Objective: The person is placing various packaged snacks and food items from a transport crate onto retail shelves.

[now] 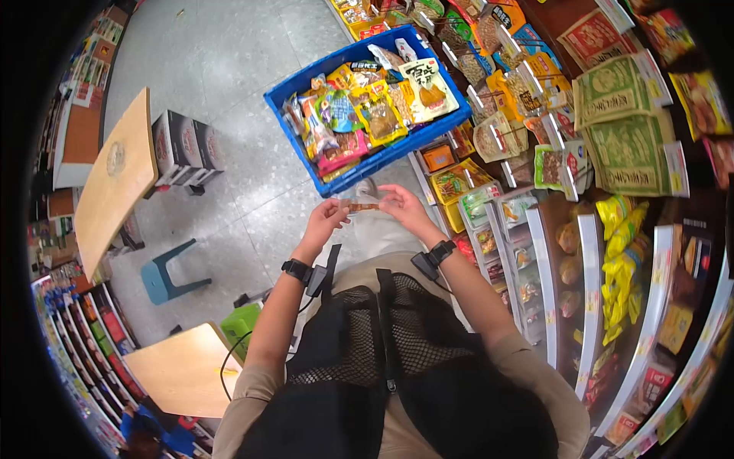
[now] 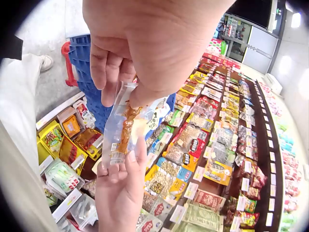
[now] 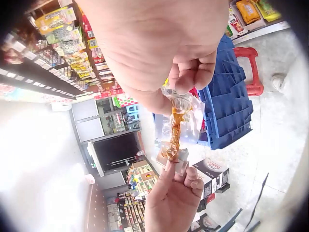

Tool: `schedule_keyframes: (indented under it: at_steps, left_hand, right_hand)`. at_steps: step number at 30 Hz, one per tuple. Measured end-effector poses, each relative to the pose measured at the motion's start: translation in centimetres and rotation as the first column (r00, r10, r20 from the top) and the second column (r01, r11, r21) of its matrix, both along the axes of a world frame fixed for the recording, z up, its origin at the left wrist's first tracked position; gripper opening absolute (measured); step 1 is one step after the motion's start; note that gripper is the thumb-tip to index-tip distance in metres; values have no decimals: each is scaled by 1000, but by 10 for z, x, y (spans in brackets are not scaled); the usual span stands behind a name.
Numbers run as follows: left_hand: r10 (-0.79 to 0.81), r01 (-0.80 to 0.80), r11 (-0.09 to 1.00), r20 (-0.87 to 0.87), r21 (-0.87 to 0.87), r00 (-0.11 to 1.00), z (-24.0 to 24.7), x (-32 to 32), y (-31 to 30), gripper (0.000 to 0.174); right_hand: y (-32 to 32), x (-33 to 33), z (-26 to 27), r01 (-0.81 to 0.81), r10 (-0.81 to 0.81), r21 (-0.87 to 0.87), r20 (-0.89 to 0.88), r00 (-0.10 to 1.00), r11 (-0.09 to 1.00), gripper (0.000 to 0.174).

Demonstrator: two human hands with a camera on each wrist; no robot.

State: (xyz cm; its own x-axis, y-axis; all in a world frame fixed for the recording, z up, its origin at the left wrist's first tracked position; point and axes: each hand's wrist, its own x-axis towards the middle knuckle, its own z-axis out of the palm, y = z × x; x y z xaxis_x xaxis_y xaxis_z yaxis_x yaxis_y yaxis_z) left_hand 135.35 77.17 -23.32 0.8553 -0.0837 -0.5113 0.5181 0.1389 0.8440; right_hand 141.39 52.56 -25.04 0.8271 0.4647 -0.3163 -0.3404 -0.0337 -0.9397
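A clear plastic snack packet (image 1: 361,206) with a reddish-brown strip of food inside is stretched between both hands, just in front of the body. My left hand (image 1: 326,223) pinches one end between thumb and fingers. At the opposite end my right hand (image 1: 407,210) grips the packet the same way. Close up in the left wrist view, the packet (image 2: 126,128) looks glossy, its contents dark and saucy. From the right wrist, the brown strip (image 3: 175,133) runs straight from one hand to the other. The blue crate (image 1: 330,186) of bagged snacks stands just beyond the hands.
Shelves of hanging and binned snack bags (image 1: 527,84) line the right side. On the left are a wooden table (image 1: 115,168), black-and-white cartons (image 1: 182,147) and a blue stool (image 1: 164,274). A red stool (image 3: 251,70) supports or stands close by the crate.
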Motion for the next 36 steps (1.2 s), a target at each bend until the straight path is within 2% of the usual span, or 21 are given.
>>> schedule_keyframes:
  at_steps: [2, 5, 6, 8, 9, 10, 11, 12, 17, 22, 26, 29, 32, 33, 36]
  left_hand:
    - [15, -14, 1000, 75, -11, 997, 0, -48, -13, 16]
    - [-22, 31, 996, 120, -80, 993, 8, -136, -41, 17]
    - [-35, 50, 993, 143, -105, 989, 7, -166, -49, 17]
    - [-132, 140, 988, 130, -57, 983, 4, -241, -61, 20]
    - [-205, 208, 978, 101, -12, 973, -1, -277, -63, 21]
    - [-281, 279, 960, 74, 35, 957, -3, -310, -65, 22]
    - [-324, 325, 946, 71, -2, 943, 0, -341, -69, 17]
    - [-325, 327, 944, 43, -39, 945, 11, -366, -75, 24]
    - [-210, 206, 973, -22, -103, 978, 75, -451, -118, 31]
    - [-50, 48, 998, 44, 48, 998, 66, -528, -171, 28]
    - [64, -67, 997, 67, 38, 996, 44, -610, -237, 28]
    - [30, -37, 992, 63, 117, 998, 47, -678, -289, 26]
    - [-17, -21, 960, 133, 281, 991, 67, -740, -338, 24]
    - [13, -40, 967, 107, 250, 994, 80, -756, -353, 23]
    - [33, -85, 962, 200, 259, 979, 94, -801, -385, 23]
  right_hand:
    - [-11, -47, 14, -39, 38, -24, -37, 999, 999, 37]
    - [-36, -134, 18, -186, 189, -108, 13, 982, 977, 32]
    - [-46, -163, 17, -240, 238, -136, -31, 971, 961, 29]
    - [-70, -227, 26, -347, 329, -189, -121, 936, 918, 25]
    - [-79, -256, 33, -367, 365, -248, -58, 929, 897, 21]
    - [-86, -283, 42, -413, 402, -251, -93, 911, 876, 20]
    - [-91, -307, 56, -452, 434, -251, -124, 892, 856, 19]
    - [-96, -327, 67, -486, 463, -251, -150, 874, 837, 18]
    - [-114, -410, 86, -523, 506, -196, -134, 852, 829, 23]
    - [-149, -486, 87, -406, 417, -224, 0, 909, 886, 27]
    - [-214, -555, 82, -420, 414, -177, -73, 907, 890, 23]
    - [-272, -618, 74, -449, 441, -259, -94, 893, 855, 22]
    - [-320, -673, 81, -453, 451, -236, -65, 890, 860, 23]
    - [-333, -690, 86, -456, 457, -230, -55, 888, 860, 23]
    - [-362, -733, 104, -468, 479, -234, -10, 878, 852, 23]
